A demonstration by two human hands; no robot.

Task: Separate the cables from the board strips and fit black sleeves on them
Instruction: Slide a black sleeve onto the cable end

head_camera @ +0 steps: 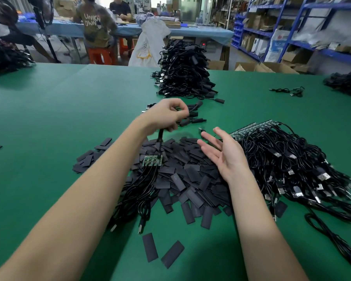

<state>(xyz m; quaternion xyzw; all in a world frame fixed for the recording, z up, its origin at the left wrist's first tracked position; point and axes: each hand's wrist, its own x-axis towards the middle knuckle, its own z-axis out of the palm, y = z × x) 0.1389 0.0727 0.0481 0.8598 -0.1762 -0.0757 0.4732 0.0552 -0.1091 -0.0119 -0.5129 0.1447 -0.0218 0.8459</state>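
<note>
My left hand (166, 116) is raised over the green table (59, 110), fingers curled round a black cable (160, 141) that hangs down from it. Below it a small green board strip (152, 160) with several black cables (136, 195) attached lies on a heap of flat black sleeves (186, 179). My right hand (223, 154) hovers palm-up over the heap with straight fingers, holding nothing. At the right lies a big bundle of cables still on board strips (288, 159). A few sleeved cables (193, 116) lie just beyond my left hand.
A tall stack of finished sleeved cables (184, 72) stands at the far middle of the table. Loose sleeves (162, 250) lie near the front edge. More cable piles sit far left (6, 55) and far right (344, 82). People sit at a blue table behind.
</note>
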